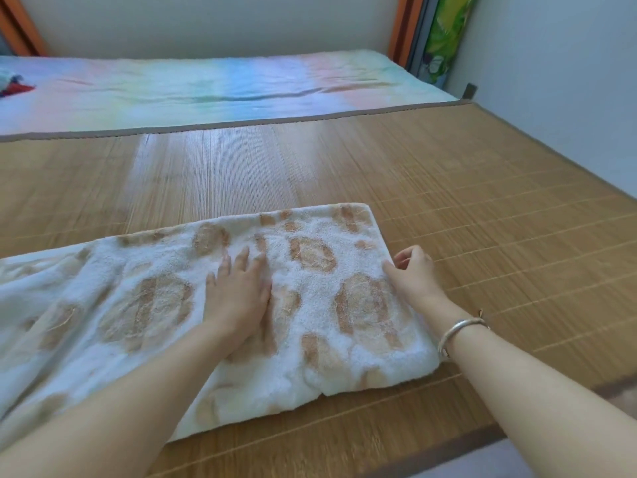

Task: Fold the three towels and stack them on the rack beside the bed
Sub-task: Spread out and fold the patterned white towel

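towel, white with tan patches, lies on bamboo mat near the front edge, right end folded square and thick, left end looser and trailing off frame. left hand rests flat on its middle, fingers straight and slightly spread, pressing down. right hand at the towel's right edge, fingers curled, pinching that edge; silver bangle on the wrist. beyond the mat: pastel sheet, with small red-blue cloth at far left.

Left hand presses flat on the towel; right hand pinches its edge.
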Available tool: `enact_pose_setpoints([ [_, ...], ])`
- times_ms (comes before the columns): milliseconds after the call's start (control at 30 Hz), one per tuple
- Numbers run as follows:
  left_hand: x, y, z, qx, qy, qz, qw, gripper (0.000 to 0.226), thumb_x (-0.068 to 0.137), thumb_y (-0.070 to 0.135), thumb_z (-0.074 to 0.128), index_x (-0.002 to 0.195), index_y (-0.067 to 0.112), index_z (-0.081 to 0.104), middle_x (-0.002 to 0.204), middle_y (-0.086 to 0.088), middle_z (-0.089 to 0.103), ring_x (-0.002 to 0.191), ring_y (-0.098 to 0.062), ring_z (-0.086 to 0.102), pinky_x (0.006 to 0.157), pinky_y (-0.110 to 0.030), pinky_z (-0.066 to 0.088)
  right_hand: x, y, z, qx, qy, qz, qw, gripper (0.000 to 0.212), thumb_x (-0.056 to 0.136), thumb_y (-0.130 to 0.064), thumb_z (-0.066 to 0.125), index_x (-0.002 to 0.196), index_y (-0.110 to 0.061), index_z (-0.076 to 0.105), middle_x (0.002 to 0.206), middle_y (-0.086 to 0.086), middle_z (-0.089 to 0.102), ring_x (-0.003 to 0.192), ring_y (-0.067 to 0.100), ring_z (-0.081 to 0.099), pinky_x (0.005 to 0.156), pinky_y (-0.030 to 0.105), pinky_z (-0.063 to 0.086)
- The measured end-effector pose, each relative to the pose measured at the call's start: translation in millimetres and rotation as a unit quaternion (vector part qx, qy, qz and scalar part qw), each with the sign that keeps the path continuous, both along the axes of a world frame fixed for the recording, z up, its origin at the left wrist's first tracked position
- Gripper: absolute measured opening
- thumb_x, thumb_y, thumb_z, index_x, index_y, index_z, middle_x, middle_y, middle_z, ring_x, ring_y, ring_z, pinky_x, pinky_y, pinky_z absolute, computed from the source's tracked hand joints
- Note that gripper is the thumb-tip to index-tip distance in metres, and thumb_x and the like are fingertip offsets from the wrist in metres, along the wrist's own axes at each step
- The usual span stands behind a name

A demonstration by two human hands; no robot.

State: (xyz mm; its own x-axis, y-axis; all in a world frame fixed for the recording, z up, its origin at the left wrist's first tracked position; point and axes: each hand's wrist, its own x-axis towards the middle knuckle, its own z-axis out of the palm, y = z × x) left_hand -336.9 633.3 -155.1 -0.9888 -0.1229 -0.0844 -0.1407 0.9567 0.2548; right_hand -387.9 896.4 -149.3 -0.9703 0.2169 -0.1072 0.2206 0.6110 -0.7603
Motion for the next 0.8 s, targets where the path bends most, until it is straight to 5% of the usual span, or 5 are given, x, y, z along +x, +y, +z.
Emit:
enact_pose_setpoints([
  [133,66,1,17,0.162,0.078,-0.078,0.981,0.055,0.089,0.061,0.040,0.129,0.026,0.049,0.137,0.012,0.041,0.122,-0.011,0.044,0.105,-0.036,0.037,52,14,0,0.072,-0.040,0.040,0.996,0.026,0.088,-0.039,0.057,0.093,-0.013,0.052,0.099,0.002,0.052,0.079,0.015,0.050,0.055,0.023,0.033],
  [300,129,-13,14,-0.025,-0.039,-0.228,0.973,0.080,0.077,0.085,0.024,0.146,0.047,0.012,0.153,0.028,0.005,0.145,-0.004,0.006,0.120,-0.048,0.010,98,27,1,0.128,-0.057,0.056,0.989,0.037,0.088,-0.039,0.051,0.061,-0.016,0.040,0.091,0.006,0.047,0.082,0.025,0.047,0.053,0.028,0.025],
  [433,136,-17,8,-0.109,-0.050,-0.215,0.969,0.072,0.097,0.049,0.035,0.148,0.041,-0.016,0.160,0.016,-0.009,0.149,-0.017,-0.007,0.120,-0.051,0.005,104,25,4,0.175,-0.048,0.064,0.981,0.034,0.097,-0.031,0.039,0.068,-0.014,0.044,0.096,0.016,0.049,0.083,0.030,0.049,0.063,0.032,0.034],
  [600,131,-17,10,-0.133,-0.083,-0.204,0.966,0.098,0.086,-0.010,0.035,0.145,0.040,-0.025,0.155,0.012,-0.028,0.145,-0.022,-0.023,0.117,-0.059,0.001,77,41,34,0.314,-0.021,0.006,0.949,0.044,0.100,-0.037,0.033,0.119,-0.005,0.057,0.125,0.018,0.049,0.118,0.039,0.046,0.099,0.047,0.036],
  [800,141,-25,15,-0.138,-0.129,-0.207,0.960,0.115,0.074,-0.022,0.035,0.140,0.047,-0.030,0.149,0.019,-0.036,0.141,-0.018,-0.029,0.116,-0.060,-0.004,95,19,20,0.449,0.010,0.070,0.891,0.043,0.095,-0.033,0.048,0.128,-0.007,0.036,0.129,0.014,0.043,0.117,0.031,0.043,0.093,0.041,0.039],
])
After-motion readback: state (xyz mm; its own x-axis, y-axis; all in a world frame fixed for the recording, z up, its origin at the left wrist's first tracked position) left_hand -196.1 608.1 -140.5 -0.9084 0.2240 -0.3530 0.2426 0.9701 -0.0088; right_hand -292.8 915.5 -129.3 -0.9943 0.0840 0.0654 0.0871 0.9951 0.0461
